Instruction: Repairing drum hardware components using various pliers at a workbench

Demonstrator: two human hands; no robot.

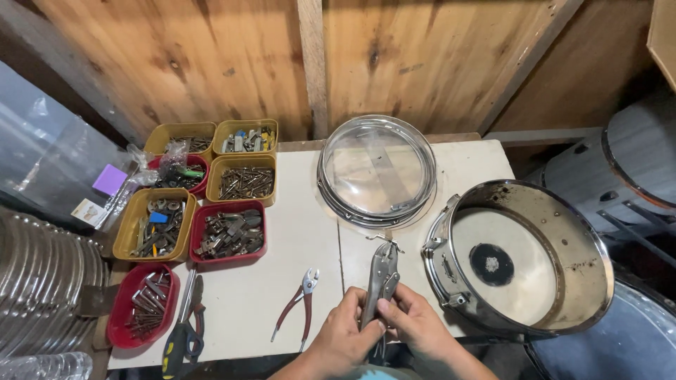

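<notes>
Both hands, the left hand (348, 329) and right hand (415, 325), close around the handles of steel locking pliers (381, 276) at the counter's (296, 232) near edge, left of the open drum shell (521, 257). Rigid, fairly heavy and likely slick, the tool is best gripped by its handles. Further left, a small purple packet (109, 179) lies beside the trays of hardware.

A drum-repair workshop: plywood walls, trays of screws and metal parts (230, 234), pliers (299, 305), bare drum shells (521, 257).
</notes>
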